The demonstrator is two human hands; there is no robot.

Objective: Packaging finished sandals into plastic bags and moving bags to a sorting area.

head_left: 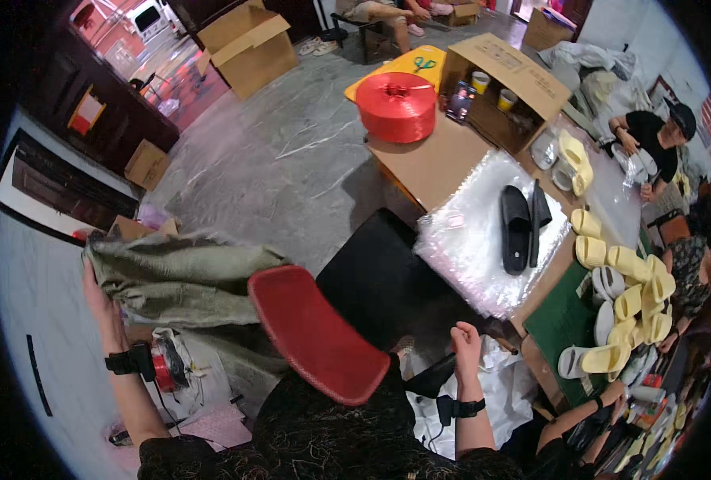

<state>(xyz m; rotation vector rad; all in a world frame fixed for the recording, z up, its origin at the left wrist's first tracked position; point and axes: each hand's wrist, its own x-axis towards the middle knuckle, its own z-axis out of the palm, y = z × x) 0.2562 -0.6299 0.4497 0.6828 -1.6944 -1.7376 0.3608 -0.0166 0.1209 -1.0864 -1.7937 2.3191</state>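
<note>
At the left, my left hand (98, 286) grips the outer edge of a green woven sack (187, 268), its fingers partly hidden by the cloth. The sack stretches from that hand to a chair with a red backrest (315, 332) and a black seat (379, 272), directly in front of me. My right hand (466, 344) is raised to the right of the chair with its fingers curled in, and nothing shows in it. Past it, on the table, a pair of black slippers (515, 232) rests on a stack of clear plastic bags (459, 256).
A red twine roll (395, 108), scissors (425, 63) and an open carton (507, 88) with cups stand on the table. Several yellow slippers (629, 300) lie at the right, with co-workers (655, 140) beyond. Another carton (251, 60) stands on the grey floor (235, 160).
</note>
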